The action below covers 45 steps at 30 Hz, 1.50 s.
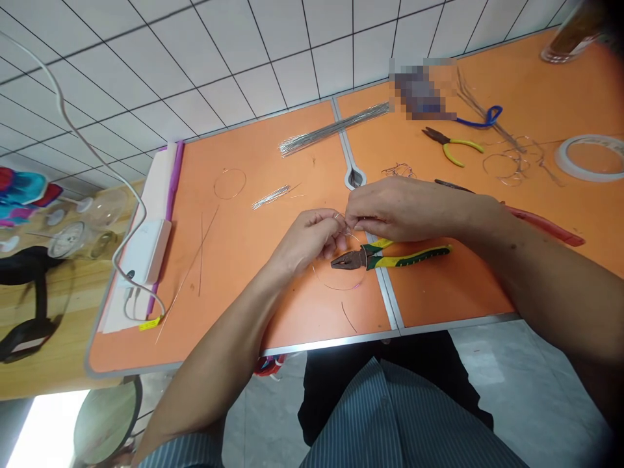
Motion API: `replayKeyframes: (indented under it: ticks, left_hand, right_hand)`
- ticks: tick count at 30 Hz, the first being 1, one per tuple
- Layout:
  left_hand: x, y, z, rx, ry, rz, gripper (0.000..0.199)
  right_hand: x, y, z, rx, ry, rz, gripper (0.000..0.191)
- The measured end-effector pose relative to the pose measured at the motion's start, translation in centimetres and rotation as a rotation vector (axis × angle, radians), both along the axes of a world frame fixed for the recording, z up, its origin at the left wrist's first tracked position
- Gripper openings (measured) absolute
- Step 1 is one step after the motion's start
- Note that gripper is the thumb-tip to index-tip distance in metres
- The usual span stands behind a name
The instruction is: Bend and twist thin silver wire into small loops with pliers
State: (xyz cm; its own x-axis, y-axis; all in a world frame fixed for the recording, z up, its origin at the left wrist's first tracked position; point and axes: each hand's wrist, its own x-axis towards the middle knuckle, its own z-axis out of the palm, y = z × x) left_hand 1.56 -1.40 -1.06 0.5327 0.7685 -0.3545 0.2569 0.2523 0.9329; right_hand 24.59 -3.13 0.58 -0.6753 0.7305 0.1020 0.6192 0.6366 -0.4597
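Observation:
My left hand [314, 239] and my right hand [390, 207] meet above the orange table, fingers pinched together on a thin wire loop [336, 288]. The loop's curve hangs below my fingers, and the exact spot they grip is partly hidden. Combination pliers [409, 258] with green and yellow handles lie just below my right hand, jaws pointing left, close to the loop. A small tangle of thin wire [400, 170] rests beyond my right hand. Under my right forearm, a red-handled tool [546, 225] is partly covered.
A bundle of straight wires [334, 130] and a shorter bundle [271, 196] lie farther back. Another wire ring [230, 184] is at left, near a white power adapter [149, 253]. Small yellow-handled pliers [453, 146] and a tape roll [592, 158] lie right. The table's front edge [331, 342] is near me.

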Motion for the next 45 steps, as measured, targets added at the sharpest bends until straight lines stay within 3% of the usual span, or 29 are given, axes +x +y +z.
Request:
replayKeyframes:
  ticks: [12,21,33,40,45]
  left_hand:
    - [-0.2,0.6,-0.5,-0.096,-0.068,-0.021,0.019]
    - [-0.1,0.1,-0.1,-0.031,0.022,-0.021,0.009]
    - [0.1,-0.1,-1.0,-0.007,-0.014,-0.065,0.008]
    - [-0.1,0.0,-1.0,0.089,-0.017,-0.029,0.008]
    - [-0.3,0.0,-0.6,0.111,-0.063,-0.051,0.010]
  right_hand:
    - [0.2,0.1,-0.2,0.042,0.031,0.046,0.033]
    - [-0.1,-0.2,0.5,0.029,-0.076,0.032,0.033]
    - [-0.4,-0.4,0.4,-0.005,-0.097,0.008,0.028]
    - [0.1,0.1,-0.3,-0.027,0.094,-0.030,0.017]
    - [0.4,0.6,-0.7,0.048,0.153,-0.058,0.015]
